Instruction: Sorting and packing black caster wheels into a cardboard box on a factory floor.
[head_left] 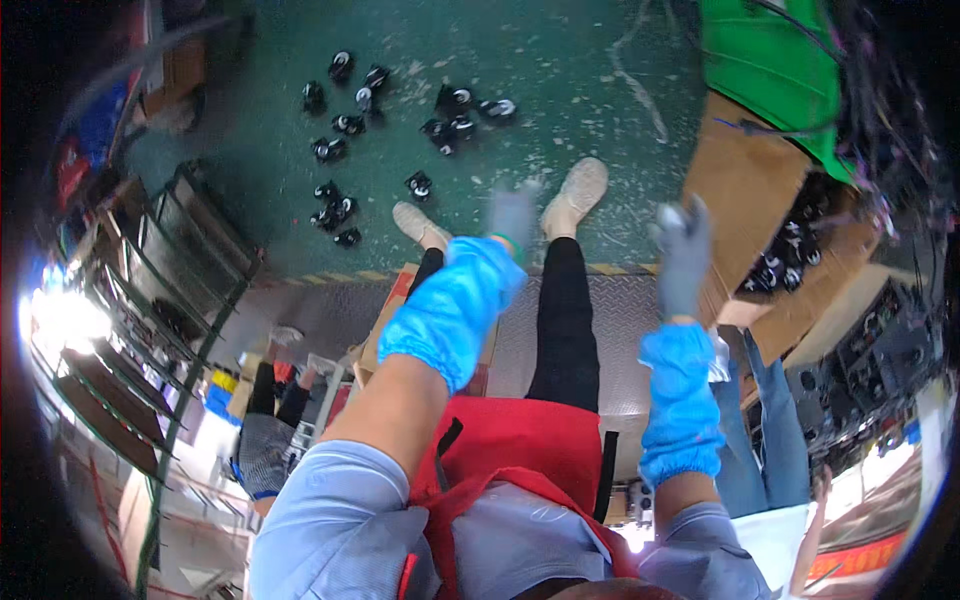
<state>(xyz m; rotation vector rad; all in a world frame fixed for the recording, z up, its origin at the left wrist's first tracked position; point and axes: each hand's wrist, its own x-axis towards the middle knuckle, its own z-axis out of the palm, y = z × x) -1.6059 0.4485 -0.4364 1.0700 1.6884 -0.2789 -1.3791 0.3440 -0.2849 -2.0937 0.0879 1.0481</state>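
Note:
My left hand (512, 215), in a grey glove and blue sleeve cover, reaches forward above the floor between my shoes. Motion smears its fingers, so I cannot make out their pose or whether they hold anything. My right hand (684, 255), gloved the same way, is beside a cardboard box (745, 185); its fingers are apart and nothing shows in them. Inside that box lie black parts with pale round discs (790, 255), which look like small casters. Several similar black parts (455, 125) are scattered in loose clusters on the green floor ahead, the closest (418, 185) near my left shoe.
A green sheet (770, 70) and dark cables hang at the far right. Metal racks (170, 260) stand left. A yellow-striped edge (610, 269) crosses the floor by a metal plate (515, 340). Another cardboard box (392, 315) sits under my left arm. Other people stand behind on both sides.

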